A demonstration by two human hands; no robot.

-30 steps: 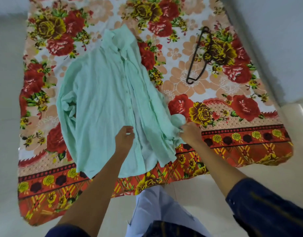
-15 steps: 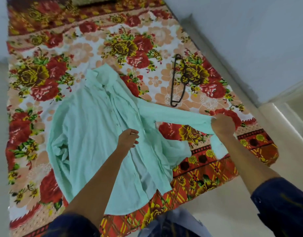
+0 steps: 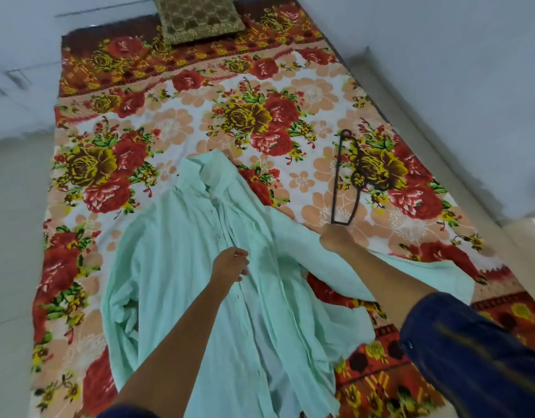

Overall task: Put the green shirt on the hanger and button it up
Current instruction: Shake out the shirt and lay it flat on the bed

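The green shirt [image 3: 182, 267] lies front up on the floral bedsheet [image 3: 176, 125], collar at the far end and front placket partly parted. One sleeve stretches flat to the right under my right forearm. My left hand [image 3: 230, 263] rests on the placket at mid-chest with its fingers apart, gripping nothing. The thin black hanger [image 3: 347, 176] lies on the sheet to the shirt's right, hook pointing away. My right hand [image 3: 335, 238] is curled into a fist at the hanger's near end, fingers closed on its tip.
A brown patterned cushion [image 3: 197, 16] sits at the far end of the bed. A pale wall [image 3: 456, 86] and a ledge run along the bed's right side. Light floor [image 3: 13, 236] borders the left edge.
My right hand pulled the sleeve out to the right, let it go flat on the sheet, and moved up to the hanger's near end. My left hand stayed on the placket.
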